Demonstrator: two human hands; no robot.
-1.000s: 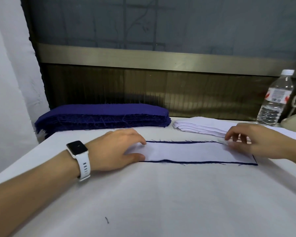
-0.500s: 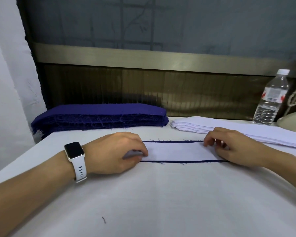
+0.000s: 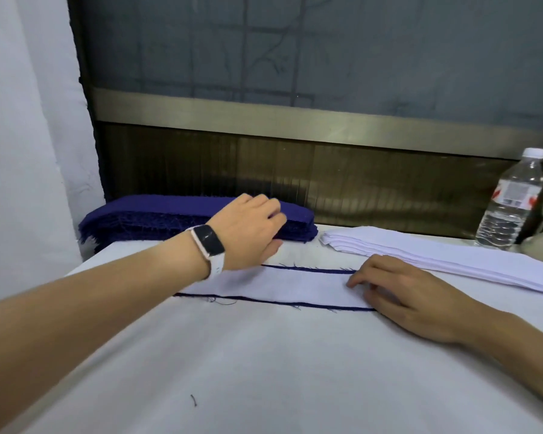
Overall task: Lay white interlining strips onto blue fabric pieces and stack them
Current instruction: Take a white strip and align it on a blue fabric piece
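From the head camera we see the left hand (image 3: 248, 233) on the blue fabric stack (image 3: 157, 214) at the far edge of the table (image 3: 264, 371), fingers curled over it; we cannot tell if it grasps a piece. The right hand (image 3: 402, 292) lies released, flat on the white interlining strip (image 3: 279, 286) covering a blue piece (image 3: 311, 270) mid-table.

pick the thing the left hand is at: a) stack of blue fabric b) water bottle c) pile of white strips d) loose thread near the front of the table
a: the left hand has its fingers over the right end of the stack of blue fabric.
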